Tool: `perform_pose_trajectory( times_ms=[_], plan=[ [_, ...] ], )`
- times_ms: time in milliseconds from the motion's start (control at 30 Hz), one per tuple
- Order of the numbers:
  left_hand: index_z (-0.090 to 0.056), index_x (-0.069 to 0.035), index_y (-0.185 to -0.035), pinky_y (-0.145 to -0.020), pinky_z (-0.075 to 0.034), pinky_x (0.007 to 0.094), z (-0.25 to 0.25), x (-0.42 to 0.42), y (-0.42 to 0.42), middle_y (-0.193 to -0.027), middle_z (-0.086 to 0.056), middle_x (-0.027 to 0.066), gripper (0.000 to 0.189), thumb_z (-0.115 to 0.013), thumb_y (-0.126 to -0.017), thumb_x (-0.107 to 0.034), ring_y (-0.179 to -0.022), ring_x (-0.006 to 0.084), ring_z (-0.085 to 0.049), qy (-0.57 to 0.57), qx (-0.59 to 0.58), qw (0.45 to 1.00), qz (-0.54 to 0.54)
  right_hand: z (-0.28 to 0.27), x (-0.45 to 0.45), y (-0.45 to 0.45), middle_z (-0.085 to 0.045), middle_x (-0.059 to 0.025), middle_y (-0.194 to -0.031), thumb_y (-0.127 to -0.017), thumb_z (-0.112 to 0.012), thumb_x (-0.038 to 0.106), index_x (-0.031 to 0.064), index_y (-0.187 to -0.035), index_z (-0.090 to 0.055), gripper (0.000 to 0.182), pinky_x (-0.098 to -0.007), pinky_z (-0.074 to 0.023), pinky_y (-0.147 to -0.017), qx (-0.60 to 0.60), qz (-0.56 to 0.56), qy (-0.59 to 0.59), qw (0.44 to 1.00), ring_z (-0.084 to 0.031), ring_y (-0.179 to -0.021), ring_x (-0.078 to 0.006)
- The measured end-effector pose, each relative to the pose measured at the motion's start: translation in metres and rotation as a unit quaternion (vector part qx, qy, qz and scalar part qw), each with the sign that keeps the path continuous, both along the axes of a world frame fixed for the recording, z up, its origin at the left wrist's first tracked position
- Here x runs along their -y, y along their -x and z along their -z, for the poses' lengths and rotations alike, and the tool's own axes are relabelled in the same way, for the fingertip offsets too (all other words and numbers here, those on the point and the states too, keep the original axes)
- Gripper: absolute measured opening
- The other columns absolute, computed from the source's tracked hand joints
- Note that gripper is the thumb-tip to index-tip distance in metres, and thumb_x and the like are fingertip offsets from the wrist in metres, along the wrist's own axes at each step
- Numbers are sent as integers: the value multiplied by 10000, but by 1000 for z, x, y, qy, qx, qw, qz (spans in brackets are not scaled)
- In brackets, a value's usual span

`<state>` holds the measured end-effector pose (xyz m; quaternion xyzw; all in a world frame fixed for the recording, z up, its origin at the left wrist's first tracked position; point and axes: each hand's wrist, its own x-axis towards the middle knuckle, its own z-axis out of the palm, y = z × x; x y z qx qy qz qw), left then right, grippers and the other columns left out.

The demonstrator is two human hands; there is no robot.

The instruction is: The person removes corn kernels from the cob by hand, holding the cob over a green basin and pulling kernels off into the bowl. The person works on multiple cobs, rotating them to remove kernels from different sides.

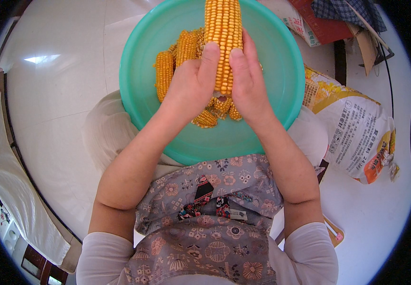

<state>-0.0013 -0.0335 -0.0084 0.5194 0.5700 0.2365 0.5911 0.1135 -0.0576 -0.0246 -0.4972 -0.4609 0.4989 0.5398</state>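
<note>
Between my two hands an ear of yellow corn (224, 32) points away from me, its rows of kernels facing up and its far end cut off by the top of the picture. My left hand (194, 80) grips its left side, thumb along the kernels. On the other side my right hand (249, 78) holds it, thumb on top and fingers wrapped behind. Below the ear is a green plastic basin (280, 89). Several more corn ears (164, 74) lie in it with some loose kernels (200, 41); my hands partly hide them.
The basin rests over my lap, above a floral apron (209, 245). To the right lies a printed woven sack (355, 131) bearing writing. Cardboard (364, 46) and a checked cloth (348, 16) sit at the upper right. Pale tiled floor (59, 96) extends on the left.
</note>
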Motion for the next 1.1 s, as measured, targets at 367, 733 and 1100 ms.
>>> perform_pose_trajectory(
  times_ms=[367,733,1100],
  plan=[
    [-586,79,-738,-641,-436,353,-2,0,0,-636,-580,173,642,-321,-905,-481,-646,253,-569,-1,44,999,-2,0,-1,-1,-379,-148,-1249,-942,-354,184,-25,-1348,-194,484,-317,-298,-984,-21,2,-1,1000,-384,-1144,-212],
    [-555,90,-706,-594,-424,347,-6,-9,11,-593,-547,154,588,-364,-888,-436,-595,224,-539,11,5,999,48,-6,-2,-1,-410,-146,-1220,-934,-350,164,-26,-1323,-233,449,-315,-308,-974,-17,-20,-16,1000,-404,-1127,-215],
    [-562,79,-718,-591,-440,325,-6,-18,21,-614,-566,139,491,-381,-866,-353,-597,203,-554,42,8,994,99,-7,-3,-5,-426,-147,-1208,-934,-360,176,-39,-1310,-251,447,-309,-315,-968,-13,-39,-12,999,-415,-1118,-211]
  ],
)
